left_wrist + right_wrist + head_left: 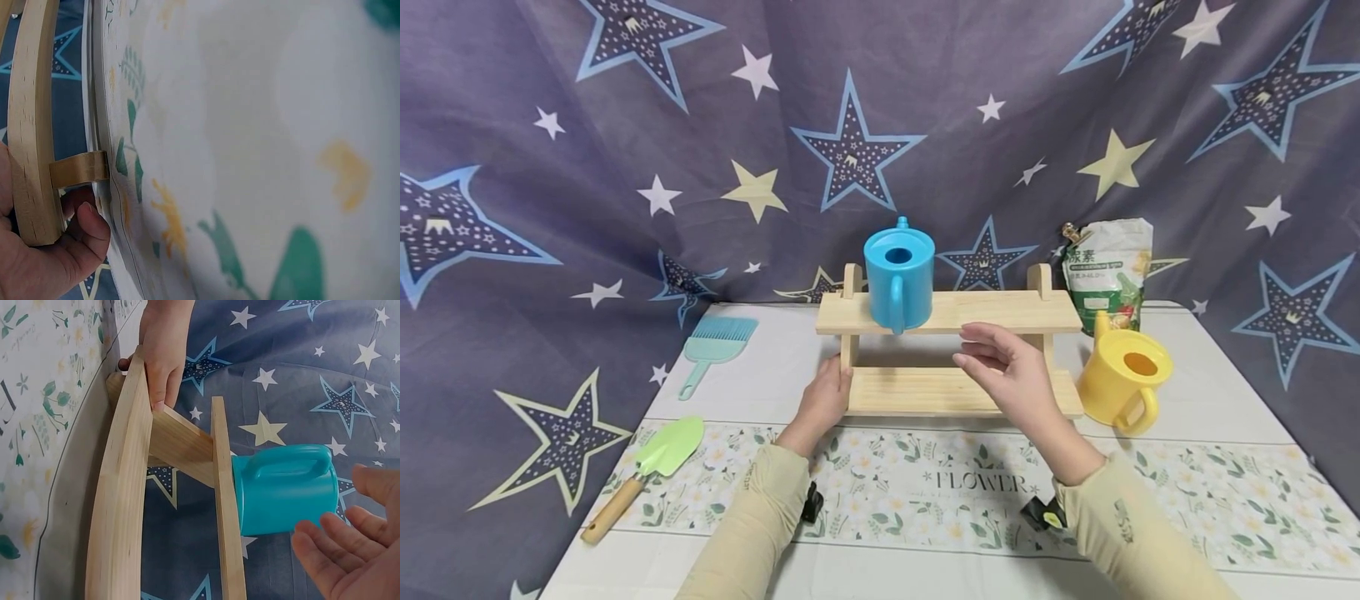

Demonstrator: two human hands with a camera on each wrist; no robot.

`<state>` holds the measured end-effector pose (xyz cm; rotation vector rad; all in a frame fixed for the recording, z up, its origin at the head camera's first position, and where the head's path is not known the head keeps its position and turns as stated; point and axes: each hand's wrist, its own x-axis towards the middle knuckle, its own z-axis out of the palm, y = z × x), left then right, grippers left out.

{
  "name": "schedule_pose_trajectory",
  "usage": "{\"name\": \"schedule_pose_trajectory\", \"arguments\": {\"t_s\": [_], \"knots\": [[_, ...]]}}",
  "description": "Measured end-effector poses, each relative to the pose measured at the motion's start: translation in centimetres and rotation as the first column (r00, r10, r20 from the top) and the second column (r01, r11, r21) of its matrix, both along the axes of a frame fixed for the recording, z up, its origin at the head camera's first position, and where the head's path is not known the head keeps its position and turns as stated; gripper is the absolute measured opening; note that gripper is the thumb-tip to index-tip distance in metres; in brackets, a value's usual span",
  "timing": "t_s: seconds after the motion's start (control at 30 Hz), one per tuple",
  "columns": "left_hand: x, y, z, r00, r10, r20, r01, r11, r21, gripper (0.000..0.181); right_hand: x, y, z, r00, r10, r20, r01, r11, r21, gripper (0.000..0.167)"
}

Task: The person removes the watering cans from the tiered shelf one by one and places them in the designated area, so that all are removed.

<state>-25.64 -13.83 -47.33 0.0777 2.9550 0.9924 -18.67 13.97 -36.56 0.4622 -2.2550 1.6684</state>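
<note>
Left hand is gripping wooden shelf at its lower left end, likely steadying it | blue watering can is standing upright nearer the top's left end | right hand is hovering by the top's front edge, fingers apart, empty

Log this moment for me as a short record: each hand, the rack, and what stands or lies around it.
Left hand: grips the lower board's left end
Right hand: holds nothing, near the blue watering can
Wooden rack: two-tier, on the table
Upper board: blue watering can, upright, left of centre
Right of rack: yellow watering can, upright; green-and-white bag behind it
Left of rack: blue brush; green trowel, nearer the person
</note>
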Motion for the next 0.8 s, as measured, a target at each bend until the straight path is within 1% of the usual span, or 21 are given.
{"name": "schedule_pose_trajectory", "arguments": {"t_s": [0.27,0.5,0.53,0.57,0.73,0.77,0.8], "knots": [[0.2,0.1,0.2,1.0,0.004,0.004,-0.004,1.0,-0.005,0.052,-0.4,-0.7,0.2,0.999,0.011,-0.031,-0.01,1.0,0.012,0.038],[0.2,0.0,0.2,1.0,0.009,0.012,-0.009,1.0,-0.002,0.052,-0.8,-1.3,0.5,0.999,0.038,-0.024,-0.039,0.999,-0.006,0.037],[0.2,0.0,0.2,1.0,0.009,0.011,-0.009,1.0,-0.001,0.052,-0.6,-1.5,0.9,0.999,0.04,-0.02,-0.04,0.999,-0.002,0.036],[0.2,0.0,0.2,1.0,0.008,0.009,-0.008,1.0,0.001,0.052,-0.7,-1.6,0.9,0.999,0.044,-0.023,-0.044,0.999,-0.004,0.036],[0.2,0.0,0.2,1.0,0.007,0.0,-0.007,1.0,0.002,0.051,-1.1,-2.0,0.8,0.998,0.055,-0.03,-0.056,0.998,-0.003,0.036],[0.2,0.0,0.2,1.0,0.006,-0.004,-0.006,1.0,0.001,0.05,-1.5,-2.1,0.4,0.998,0.057,-0.034,-0.058,0.998,-0.007,0.036],[0.1,0.0,0.2,1.0,0.005,-0.008,-0.005,1.0,0.0,0.05,-1.5,-2.2,0.4,0.998,0.056,-0.033,-0.056,0.998,-0.004,0.036]]}}
